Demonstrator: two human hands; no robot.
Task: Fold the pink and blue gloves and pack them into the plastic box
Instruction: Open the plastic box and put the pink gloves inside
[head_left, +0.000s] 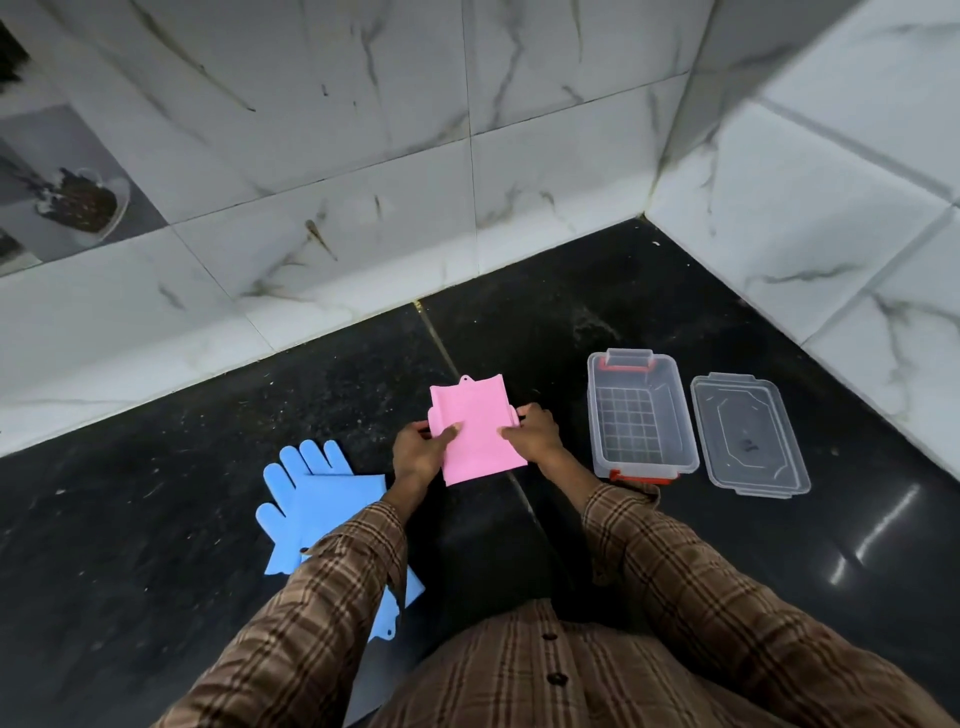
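A: How is the head view lit?
B: Evenly and moderately bright, with cool white light; the marble wall tiles (545, 171) read pale grey without burnt-out patches.

A: Is there any glare?
B: Yes. Short white streaks reflect off the polished black floor (878, 525) at lower right.

A: Shadows?
B: Soft and faint; the dark floor hides most of them.

A: How sharp is it?
B: The centre is fairly crisp. The upper left and upper right corners smear, and straight tile joints bow outward, showing wide-angle distortion.
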